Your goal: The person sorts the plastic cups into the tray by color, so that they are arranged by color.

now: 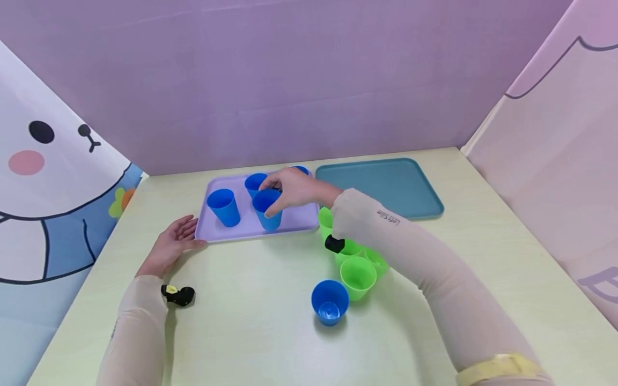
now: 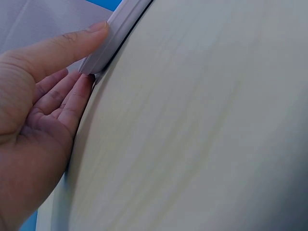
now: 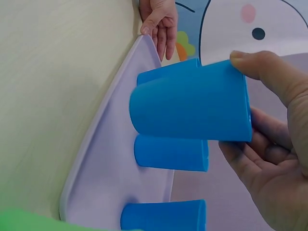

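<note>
In the head view my right hand [image 1: 295, 188] grips a blue cup [image 1: 268, 214] by its rim, thumb on one side and fingers on the other. This cup [image 3: 190, 103] is upright over the lilac tray [image 1: 246, 231]; whether its base touches the tray I cannot tell. Around it on the tray stand a blue cup [image 1: 224, 209] at the left, another blue cup [image 1: 254, 182] behind, and a third blue cup [image 1: 302, 169], mostly hidden by my right hand. My left hand [image 1: 173, 244] rests at the tray's near left corner, thumb touching the rim [image 2: 113, 41] and fingers loosely extended beside it.
A teal tray [image 1: 381, 185] lies right of the lilac one. Several green cups [image 1: 358, 274] stand clustered under my right forearm, partly hidden by it. In front of them a blue cup [image 1: 330, 300] stands upright on the table [image 1: 251, 321]. A purple wall [image 1: 299, 80] closes the back.
</note>
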